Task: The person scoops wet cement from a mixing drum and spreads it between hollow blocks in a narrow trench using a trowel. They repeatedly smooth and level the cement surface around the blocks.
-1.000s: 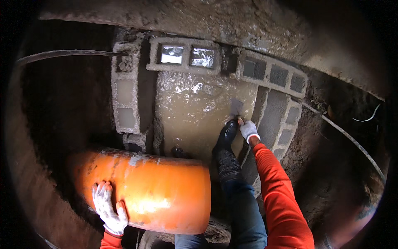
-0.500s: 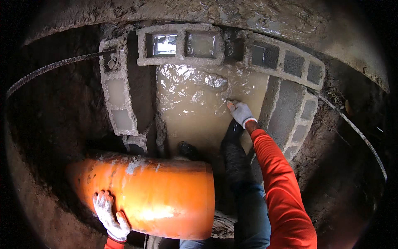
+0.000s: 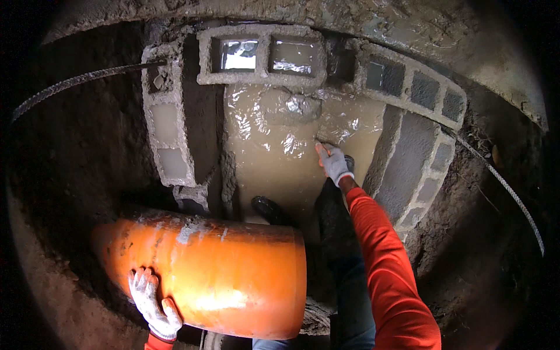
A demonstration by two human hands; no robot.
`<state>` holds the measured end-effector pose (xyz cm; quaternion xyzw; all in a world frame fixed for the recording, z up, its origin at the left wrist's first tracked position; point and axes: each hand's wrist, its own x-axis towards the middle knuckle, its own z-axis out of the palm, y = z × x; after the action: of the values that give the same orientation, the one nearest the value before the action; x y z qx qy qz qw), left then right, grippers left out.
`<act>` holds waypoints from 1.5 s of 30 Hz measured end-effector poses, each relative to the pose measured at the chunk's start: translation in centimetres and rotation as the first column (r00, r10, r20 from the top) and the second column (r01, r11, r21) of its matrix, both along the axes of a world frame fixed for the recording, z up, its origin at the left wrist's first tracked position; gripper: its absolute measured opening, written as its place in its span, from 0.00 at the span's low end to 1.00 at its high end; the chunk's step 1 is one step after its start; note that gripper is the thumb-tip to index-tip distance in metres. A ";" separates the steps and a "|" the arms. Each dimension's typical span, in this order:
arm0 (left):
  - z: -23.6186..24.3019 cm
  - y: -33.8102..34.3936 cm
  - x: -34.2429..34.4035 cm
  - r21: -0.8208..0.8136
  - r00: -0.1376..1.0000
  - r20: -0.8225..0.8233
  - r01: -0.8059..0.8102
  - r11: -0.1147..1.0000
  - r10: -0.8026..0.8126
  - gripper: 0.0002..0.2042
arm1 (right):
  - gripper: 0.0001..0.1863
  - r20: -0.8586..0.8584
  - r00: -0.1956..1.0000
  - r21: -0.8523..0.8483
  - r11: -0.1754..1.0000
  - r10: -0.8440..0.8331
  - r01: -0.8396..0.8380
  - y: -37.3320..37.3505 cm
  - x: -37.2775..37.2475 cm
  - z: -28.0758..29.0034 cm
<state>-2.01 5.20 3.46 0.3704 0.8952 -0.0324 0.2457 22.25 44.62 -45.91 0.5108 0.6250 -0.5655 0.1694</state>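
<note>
A wide orange pipe (image 3: pixel 233 274) lies across the lower left, smeared with grey, its cut end toward the right. My left hand (image 3: pixel 153 304), in a dirty white glove, rests on its near side with the fingers spread and the thumb apart. Over the muddy water (image 3: pixel 274 175) my right hand (image 3: pixel 334 163) reaches forward in a greyish glove. Its forefinger points ahead and the other fingers are curled in; I see nothing held in it. Just below that hand is my dark right boot (image 3: pixel 333 204). The other boot (image 3: pixel 267 209) shows past the pipe.
Hollow concrete blocks frame the water: one block (image 3: pixel 262 53) at the far side, others at the left (image 3: pixel 167 125) and right (image 3: pixel 426 87). Ribbed steel bars jut out at the left (image 3: pixel 76 86) and right (image 3: pixel 501 181). Dark earth walls (image 3: pixel 87 157) surround the pit.
My right boot has shifted forward beneath the right hand, which stays over the water and has dipped slightly. My left hand keeps its place on the pipe. The whole view has shifted a little.
</note>
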 end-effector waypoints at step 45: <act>-21.9 46.1 7.9 0.216 0.472 0.848 -0.724 0.655 0.242 0.43 | 0.11 0.008 0.851 -0.055 0.849 -0.525 0.525 17.0 0.6 34.9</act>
<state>5.85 51.28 -18.46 0.1160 0.7406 0.4603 0.4756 22.89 61.61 -11.00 0.6549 0.4465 -0.6093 0.0202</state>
